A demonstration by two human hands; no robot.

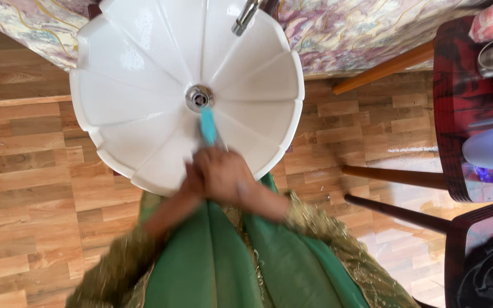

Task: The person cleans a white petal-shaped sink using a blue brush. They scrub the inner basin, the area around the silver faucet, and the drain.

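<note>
My right hand (226, 177) clutching a turquoise brush (207, 125) over the white basin (132, 97), bristles near the drain (199, 97), left hand (192, 181) pressed alongside, its grip too blurred to tell

Hands (218, 177) blurred — tap (245, 17) cropped

Both hands bare, no gloves, no rings visible tho it's blurry: left hand (192, 179), right hand (226, 177). Sleeves run to approx the wrist, olive-gold fabric w/ a dense embroidered or sequinned texture. Below them a bright green garment (212, 262) hangs in long smooth folds down the front, w/ gold patterned trim along its edges and a narrow gold strip at centre.
</note>
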